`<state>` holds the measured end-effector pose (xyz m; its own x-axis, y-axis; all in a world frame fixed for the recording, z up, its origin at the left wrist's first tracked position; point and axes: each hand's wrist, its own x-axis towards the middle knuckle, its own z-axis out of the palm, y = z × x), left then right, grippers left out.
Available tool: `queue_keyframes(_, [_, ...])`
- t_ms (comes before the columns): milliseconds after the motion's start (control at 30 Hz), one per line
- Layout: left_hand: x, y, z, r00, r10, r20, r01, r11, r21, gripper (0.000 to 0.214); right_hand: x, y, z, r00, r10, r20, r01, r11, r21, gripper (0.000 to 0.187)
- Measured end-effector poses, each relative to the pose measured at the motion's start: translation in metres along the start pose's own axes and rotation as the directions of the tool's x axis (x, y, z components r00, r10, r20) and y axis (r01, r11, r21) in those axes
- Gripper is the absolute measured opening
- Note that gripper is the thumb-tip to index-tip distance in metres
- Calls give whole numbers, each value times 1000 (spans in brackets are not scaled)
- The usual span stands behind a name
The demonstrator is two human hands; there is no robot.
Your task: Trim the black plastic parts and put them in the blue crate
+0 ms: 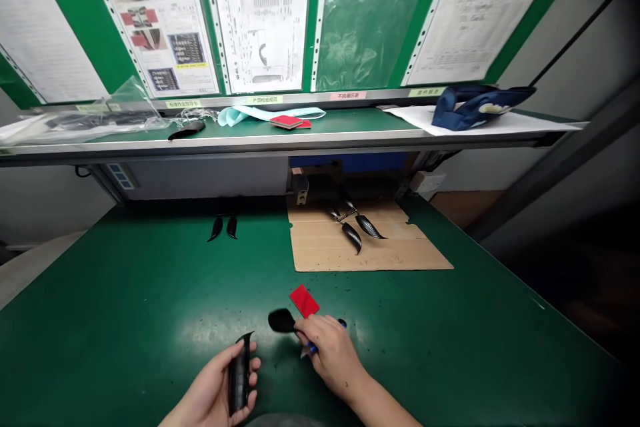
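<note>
My left hand (pixel 220 383) is closed around a glossy black curved part (pixel 240 373), held upright with its thin pointed tip at the top. My right hand (pixel 330 350) pinches a black spoon-shaped piece (pixel 281 320) by its narrow end, the rounded end pointing left. Something blue (pixel 312 347) shows under the right fingers; its kind, and whether it is gripped or lies on the table, cannot be made out. A flat red rectangular pad (pixel 305 300) lies just beyond the right hand.
A cardboard sheet (pixel 325 257) carries black curved parts (pixel 352 238) on a metal holder. Two smaller black curved pieces (pixel 215 229) sit at the back left. Above runs a shelf (pixel 350 121) with red pads (pixel 289 121), a pale blue strip (pixel 245 115) and dark blue cloth (pixel 470 108).
</note>
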<state>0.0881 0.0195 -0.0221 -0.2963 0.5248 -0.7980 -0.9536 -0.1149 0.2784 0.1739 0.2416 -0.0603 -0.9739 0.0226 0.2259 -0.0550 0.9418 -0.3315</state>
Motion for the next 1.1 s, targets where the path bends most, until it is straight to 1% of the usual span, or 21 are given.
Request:
queue_keyframes(33, [-2,2,4,998,-39,54,38,999,18,44,1,-5,-7,998,-56,-5,56,998,12,27])
queue_keyframes(100, [-7,3,14,975,-104,194,91,993,76,44,6,-17,-20,983,-175,-53,177,984,28,26])
queue_keyframes(167, [-11,3,26,944,-106,312,65,988,139,42,13,-27,-30,954,-264,-142,270,963,26,24])
queue_keyframes(233, [-12,2,35,931,-50,362,-13,985,171,32,21,-33,-38,935,-281,-215,294,955,32,24])
queue_keyframes(300, [-11,2,40,934,16,358,-78,984,160,22,26,-34,-43,949,-211,-234,235,968,82,24])
queue_keyframes(367, [-9,1,41,938,59,341,-106,987,121,19,25,-34,-49,967,-93,-238,139,973,184,21])
queue_keyframes(400, [-8,1,41,938,74,339,-113,989,95,20,22,-33,-51,972,-19,-233,82,961,265,19])
queue_keyframes(467, [-7,-1,42,929,103,356,-128,991,47,25,15,-33,-56,974,126,-186,-29,893,449,18])
queue_keyframes(500, [-6,-2,42,920,120,372,-137,990,20,27,11,-34,-58,973,175,-148,-72,848,525,20])
queue_keyframes(533, [-7,-3,43,911,136,389,-144,990,-9,30,7,-35,-59,974,200,-110,-101,810,577,23])
queue_keyframes(567, [-7,-4,45,902,151,405,-150,988,-34,33,4,-37,-61,976,200,-81,-111,789,605,28])
queue_keyframes(633, [-8,-6,48,884,189,427,-172,982,-77,40,0,-39,-62,985,160,-58,-92,787,610,40])
queue_keyframes(733, [-8,-9,52,873,279,399,-261,960,-102,51,-2,-40,-62,990,131,-54,-73,798,598,53])
queue_keyframes(800, [-8,-12,53,873,354,336,-348,934,-79,60,-1,-38,-62,993,111,-45,-65,815,576,56])
queue_keyframes(867, [-7,-16,54,862,431,266,-439,898,-32,67,0,-35,-61,997,59,-40,-30,853,520,61])
queue_keyframes(1000, [-7,-24,58,794,588,155,-600,799,40,69,2,-31,-59,998,-46,-33,55,946,320,66])
queue_keyframes(1100, [-8,-29,62,758,643,110,-651,756,70,67,3,-31,-59,999,-45,-29,50,976,212,68])
